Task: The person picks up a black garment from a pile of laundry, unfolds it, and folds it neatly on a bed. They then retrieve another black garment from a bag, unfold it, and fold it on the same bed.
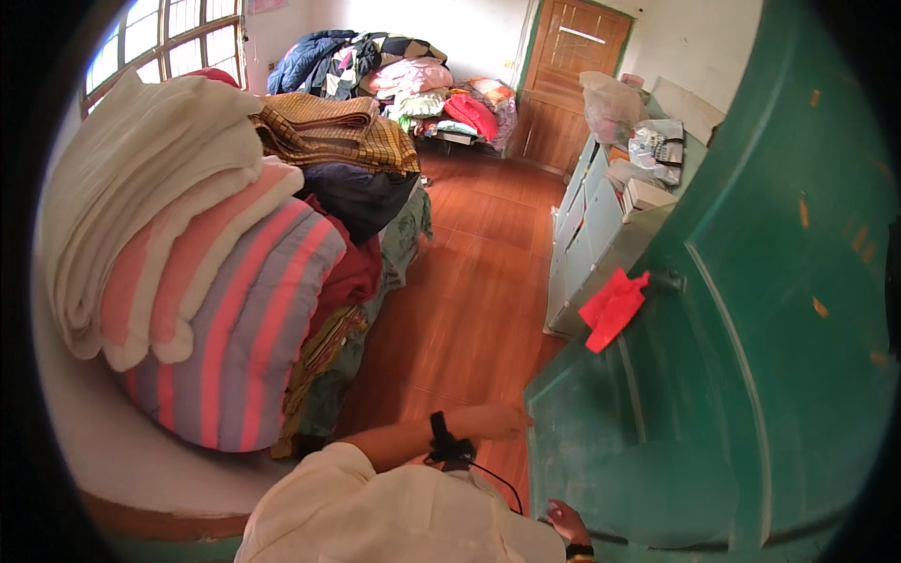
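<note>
My left hand (498,422) reaches across my body, a black strap and cable around its wrist. Its fingertips are at the free edge of a green door (704,394); whether they grip it cannot be told. Lower down, my right hand (565,522) is close to the foot of the door in view, with fingers partly spread and nothing seen in them. A dark band circles that wrist. A red cloth or bag (614,310) hangs from the door's handle (669,281).
To the left, folded quilts (232,338) and blankets (338,127) are piled on a bed. More bedding (408,84) is heaped at the back near a wooden door (570,77). A pale cabinet (581,239) bearing bags stands behind the green door. Reddish tiles (457,302) cover the floor.
</note>
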